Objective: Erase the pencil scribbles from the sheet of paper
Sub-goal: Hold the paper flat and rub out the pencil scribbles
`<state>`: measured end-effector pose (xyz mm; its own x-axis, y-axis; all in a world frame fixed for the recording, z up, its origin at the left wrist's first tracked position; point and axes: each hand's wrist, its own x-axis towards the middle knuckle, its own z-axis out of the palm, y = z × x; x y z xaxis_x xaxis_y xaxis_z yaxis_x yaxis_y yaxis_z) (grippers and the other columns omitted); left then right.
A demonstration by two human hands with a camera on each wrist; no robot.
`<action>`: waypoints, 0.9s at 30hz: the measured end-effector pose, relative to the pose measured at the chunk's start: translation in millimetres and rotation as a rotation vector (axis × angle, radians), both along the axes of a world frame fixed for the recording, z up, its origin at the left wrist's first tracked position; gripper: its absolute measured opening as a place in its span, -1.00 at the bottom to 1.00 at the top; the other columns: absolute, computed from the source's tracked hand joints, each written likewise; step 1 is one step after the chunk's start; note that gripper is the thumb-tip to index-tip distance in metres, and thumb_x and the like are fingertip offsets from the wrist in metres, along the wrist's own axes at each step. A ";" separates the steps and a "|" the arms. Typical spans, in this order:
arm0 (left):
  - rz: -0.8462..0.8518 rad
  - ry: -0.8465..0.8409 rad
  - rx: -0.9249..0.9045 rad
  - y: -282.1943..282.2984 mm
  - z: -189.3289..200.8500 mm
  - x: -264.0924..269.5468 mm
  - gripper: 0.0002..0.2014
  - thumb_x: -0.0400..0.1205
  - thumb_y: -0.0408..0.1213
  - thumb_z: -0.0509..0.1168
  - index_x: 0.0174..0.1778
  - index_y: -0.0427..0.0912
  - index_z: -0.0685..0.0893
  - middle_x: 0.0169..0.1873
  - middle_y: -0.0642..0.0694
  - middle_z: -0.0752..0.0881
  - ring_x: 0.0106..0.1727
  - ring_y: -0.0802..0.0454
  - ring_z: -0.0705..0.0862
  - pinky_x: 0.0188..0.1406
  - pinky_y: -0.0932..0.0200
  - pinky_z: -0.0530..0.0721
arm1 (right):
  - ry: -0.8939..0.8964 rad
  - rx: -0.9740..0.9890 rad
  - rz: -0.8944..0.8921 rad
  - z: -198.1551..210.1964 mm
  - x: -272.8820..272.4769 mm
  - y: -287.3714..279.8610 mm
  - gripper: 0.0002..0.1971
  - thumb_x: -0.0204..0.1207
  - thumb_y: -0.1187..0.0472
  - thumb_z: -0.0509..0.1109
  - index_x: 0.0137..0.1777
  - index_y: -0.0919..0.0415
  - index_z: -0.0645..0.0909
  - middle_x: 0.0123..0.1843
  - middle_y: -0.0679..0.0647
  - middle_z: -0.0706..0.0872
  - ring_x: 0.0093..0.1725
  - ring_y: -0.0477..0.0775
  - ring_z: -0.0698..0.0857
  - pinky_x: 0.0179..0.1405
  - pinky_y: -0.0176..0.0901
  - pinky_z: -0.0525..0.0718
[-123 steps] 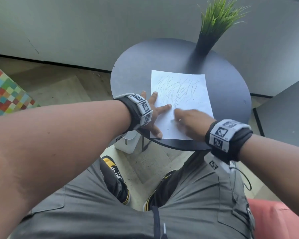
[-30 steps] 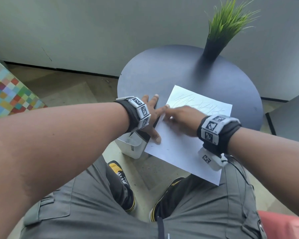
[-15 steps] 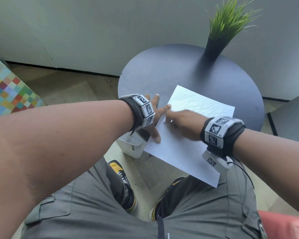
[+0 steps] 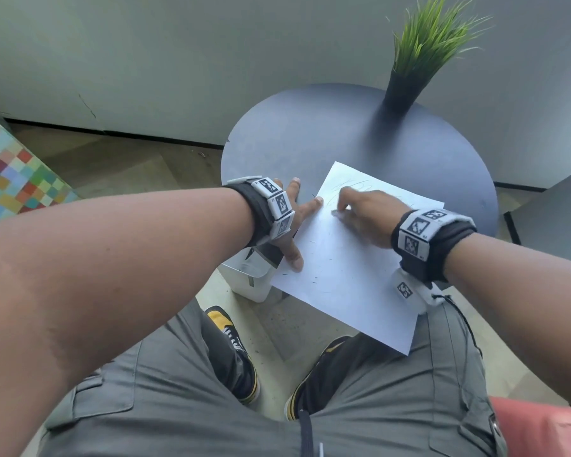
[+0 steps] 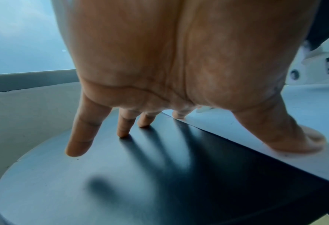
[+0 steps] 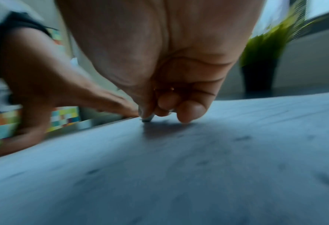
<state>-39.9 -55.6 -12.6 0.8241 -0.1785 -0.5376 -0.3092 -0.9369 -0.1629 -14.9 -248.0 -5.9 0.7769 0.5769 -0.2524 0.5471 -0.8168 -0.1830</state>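
Note:
A white sheet of paper [image 4: 343,275] lies turned at an angle on the round dark table [image 4: 310,140], its near corner hanging over the table edge. Faint pencil scribbles [image 4: 353,186] show only at its far end. My left hand [image 4: 294,222] is spread flat, index finger and thumb pressing the sheet's left edge [image 5: 275,161], the other fingers [image 5: 79,143] on the table. My right hand [image 4: 360,212] pinches a small white eraser [image 6: 147,119] with curled fingers and presses it onto the paper [image 6: 179,167] near the left hand. Eraser crumbs dot the sheet.
A dark pot with green grass-like plant [image 4: 406,84] stands at the table's far edge. A white bin [image 4: 254,275] sits on the floor beneath the left hand. A multicoloured checkered object [image 4: 14,179] is at far left, a grey surface [image 4: 557,219] at right.
Since four seconds ago the sheet has been turned and pulled toward me, and most scribbles have gone. In the last second the right hand has shifted slightly right and up the sheet while rubbing.

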 end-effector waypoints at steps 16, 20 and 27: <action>-0.001 0.007 0.033 -3.2 3.2 0.7 0.48 -0.01 0.63 0.42 0.67 0.25 -0.33 0.70 -0.30 -0.18 0.59 -0.54 0.19 0.47 -0.48 0.35 | 0.206 -0.056 0.243 5.6 -49.6 8.8 -0.81 0.68 0.15 0.06 0.21 0.11 0.42 0.06 0.14 0.67 -0.01 0.21 0.61 -0.03 0.01 0.61; 0.013 0.035 0.007 -0.6 2.5 0.9 0.48 -0.07 0.66 0.38 0.65 0.30 -0.34 0.70 -0.27 -0.20 0.58 -0.53 0.21 0.45 -0.49 0.38 | -0.004 0.022 -0.025 -3.6 -15.8 -2.8 -0.78 0.71 -0.04 0.08 0.09 0.10 0.39 -0.06 0.16 0.69 -0.09 0.27 0.62 -0.07 0.07 0.64; 0.033 0.054 -0.005 -2.6 7.2 -2.3 0.49 -0.05 0.62 0.44 0.66 0.28 -0.32 0.70 -0.29 -0.20 0.59 -0.53 0.20 0.45 -0.49 0.37 | 0.152 0.027 0.098 -6.4 -30.4 3.2 -0.85 0.70 -0.03 0.16 0.14 -0.01 0.44 -0.02 0.04 0.70 -0.05 0.16 0.63 -0.04 0.01 0.63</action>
<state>-42.1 -58.2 -5.4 0.7995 -0.1541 -0.5806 -0.2862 -0.9475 -0.1426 -45.3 -244.8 -12.3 0.6709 0.6561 -0.3456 0.5881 -0.7546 -0.2910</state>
